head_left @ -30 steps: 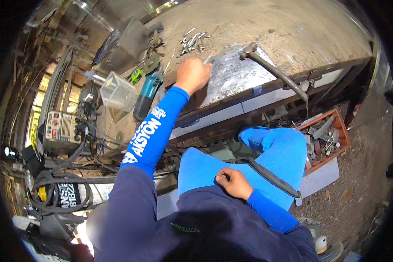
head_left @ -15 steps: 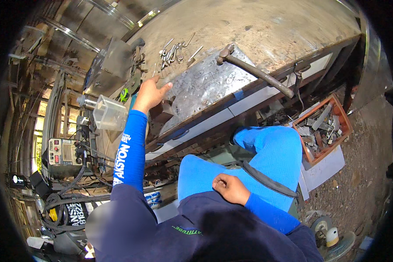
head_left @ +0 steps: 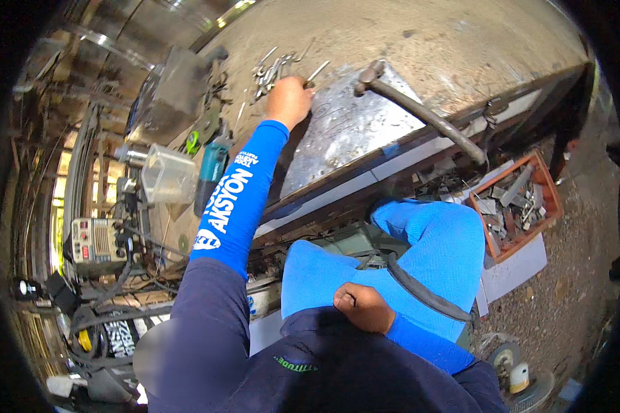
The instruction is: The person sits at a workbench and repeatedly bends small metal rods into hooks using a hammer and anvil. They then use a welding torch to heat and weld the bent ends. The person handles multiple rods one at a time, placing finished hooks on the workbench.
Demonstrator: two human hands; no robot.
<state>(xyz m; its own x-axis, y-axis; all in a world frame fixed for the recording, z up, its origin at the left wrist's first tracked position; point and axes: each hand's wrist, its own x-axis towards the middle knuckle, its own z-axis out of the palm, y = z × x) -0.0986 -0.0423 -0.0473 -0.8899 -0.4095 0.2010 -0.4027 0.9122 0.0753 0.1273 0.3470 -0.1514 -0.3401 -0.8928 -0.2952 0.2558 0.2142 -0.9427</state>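
My left hand point(head_left: 289, 101) reaches over the workbench to a small heap of shiny metal hand tools point(head_left: 273, 71), probably wrenches. Its fingertips point away and are hidden, so any grip does not show. Just right of them lies a short bright rod point(head_left: 318, 70). Below and right of the hand is a scuffed metal plate point(head_left: 351, 131) with marks on it. A hammer point(head_left: 420, 113) rests across the plate, its handle jutting past the bench's front edge. My right hand point(head_left: 365, 307) is curled closed against my lap; a dark spot shows between its fingers, too small to name.
Left on the bench are a teal power tool point(head_left: 213, 168), a clear plastic container point(head_left: 169, 175) and a green tape measure point(head_left: 192, 142). A welding machine point(head_left: 95, 240) with cables stands further left. An orange crate point(head_left: 556, 199) of metal scraps sits at right.
My left hand has moved away and to the right, from the bench's left part to the metal tools. The teal power tool shows more fully. My right hand stays in my lap.
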